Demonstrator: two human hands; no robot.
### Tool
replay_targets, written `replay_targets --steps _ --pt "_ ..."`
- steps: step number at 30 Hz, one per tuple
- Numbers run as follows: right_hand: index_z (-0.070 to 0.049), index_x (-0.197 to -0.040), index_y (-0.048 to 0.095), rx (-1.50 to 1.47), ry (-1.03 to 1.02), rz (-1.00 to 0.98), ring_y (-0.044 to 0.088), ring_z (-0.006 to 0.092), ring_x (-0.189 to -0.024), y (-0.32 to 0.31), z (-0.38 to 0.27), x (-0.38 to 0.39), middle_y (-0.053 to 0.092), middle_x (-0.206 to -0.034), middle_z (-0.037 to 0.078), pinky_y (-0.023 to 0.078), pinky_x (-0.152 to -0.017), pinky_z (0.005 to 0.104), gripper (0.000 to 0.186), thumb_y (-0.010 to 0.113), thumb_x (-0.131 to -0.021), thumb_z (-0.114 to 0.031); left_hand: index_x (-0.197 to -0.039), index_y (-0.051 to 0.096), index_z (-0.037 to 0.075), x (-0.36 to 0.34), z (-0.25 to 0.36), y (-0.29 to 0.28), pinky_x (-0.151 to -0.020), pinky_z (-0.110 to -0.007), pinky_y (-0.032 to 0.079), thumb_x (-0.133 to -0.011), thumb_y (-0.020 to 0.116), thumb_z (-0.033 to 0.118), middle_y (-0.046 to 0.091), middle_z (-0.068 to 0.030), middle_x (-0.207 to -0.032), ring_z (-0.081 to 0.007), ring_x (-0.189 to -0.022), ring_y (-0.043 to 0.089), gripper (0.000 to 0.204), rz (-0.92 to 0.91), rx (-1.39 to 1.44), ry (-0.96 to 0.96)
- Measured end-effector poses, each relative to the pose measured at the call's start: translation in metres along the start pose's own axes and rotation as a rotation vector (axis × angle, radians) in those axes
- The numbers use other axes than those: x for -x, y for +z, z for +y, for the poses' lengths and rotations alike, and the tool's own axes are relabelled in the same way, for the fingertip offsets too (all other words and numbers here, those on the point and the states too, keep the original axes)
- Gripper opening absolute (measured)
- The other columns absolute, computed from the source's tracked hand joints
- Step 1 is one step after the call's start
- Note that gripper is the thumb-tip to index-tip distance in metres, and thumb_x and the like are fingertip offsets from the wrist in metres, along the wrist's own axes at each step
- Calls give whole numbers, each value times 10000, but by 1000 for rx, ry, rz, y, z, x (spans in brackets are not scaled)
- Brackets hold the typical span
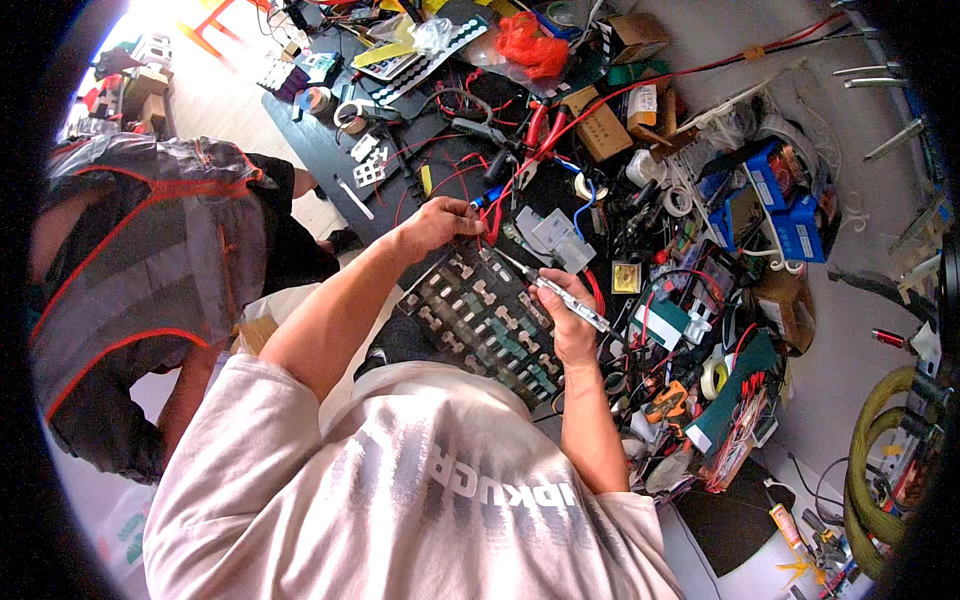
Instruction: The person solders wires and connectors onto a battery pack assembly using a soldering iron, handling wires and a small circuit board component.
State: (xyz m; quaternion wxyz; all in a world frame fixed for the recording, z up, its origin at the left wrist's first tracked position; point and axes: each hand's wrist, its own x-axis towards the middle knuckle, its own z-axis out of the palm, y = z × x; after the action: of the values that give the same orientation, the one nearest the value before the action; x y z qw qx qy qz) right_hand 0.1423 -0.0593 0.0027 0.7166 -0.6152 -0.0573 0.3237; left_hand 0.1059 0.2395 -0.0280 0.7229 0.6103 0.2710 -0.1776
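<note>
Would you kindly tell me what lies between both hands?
In the head view: red wire, the thin tip of the silver tool, and part of the dark panel.

Left hand [446,226] — at red wire [493,226] | right hand [572,330] — gripping slim pointed tool [586,310], tip near dark panel [488,318] | desk [325,160]: red-handled pliers [538,127], cardboard box [597,126]

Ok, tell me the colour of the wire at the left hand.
The wire is red; it shows best in the head view.
</note>
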Motion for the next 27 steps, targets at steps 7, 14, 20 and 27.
replay_targets --steps 7,14,20,27 --pt "12 -1225 711 -12 -18 10 719 142 -998 9 7 13 767 -1077 78 558 -919 273 313 755 -958 -144 -917 715 63 1 0 2 -759 -297 493 -954 774 222 683 11 -849 -112 -796 616 174 11 50 0" --pt "7 -1225 716 32 -36 26 723 140 -987 10 8 15 771 -1068 75 560 -906 269 318 760 -952 -150 -970 729 57 -1 0 1 -787 -303 498 -958 762 209 695 10 -879 -119 -825 627 156 -8 70 -19" --pt "22 -1240 709 30 -22 26 724 158 -1010 11 10 17 767 -1084 99 549 -962 285 333 755 -951 -138 -968 730 58 -1 0 0 -785 -305 508 -961 753 208 704 0 -889 -124 -835 640 152 -21 28 1" --pt "0 -1230 719 30 -50 32 719 139 -997 15 11 18 766 -1079 77 560 -909 275 314 766 -953 -141 -944 727 66 -5 -5 -4 -759 -298 496 -957 759 210 698 10 -876 -118 -805 630 148 -34 20 -4"
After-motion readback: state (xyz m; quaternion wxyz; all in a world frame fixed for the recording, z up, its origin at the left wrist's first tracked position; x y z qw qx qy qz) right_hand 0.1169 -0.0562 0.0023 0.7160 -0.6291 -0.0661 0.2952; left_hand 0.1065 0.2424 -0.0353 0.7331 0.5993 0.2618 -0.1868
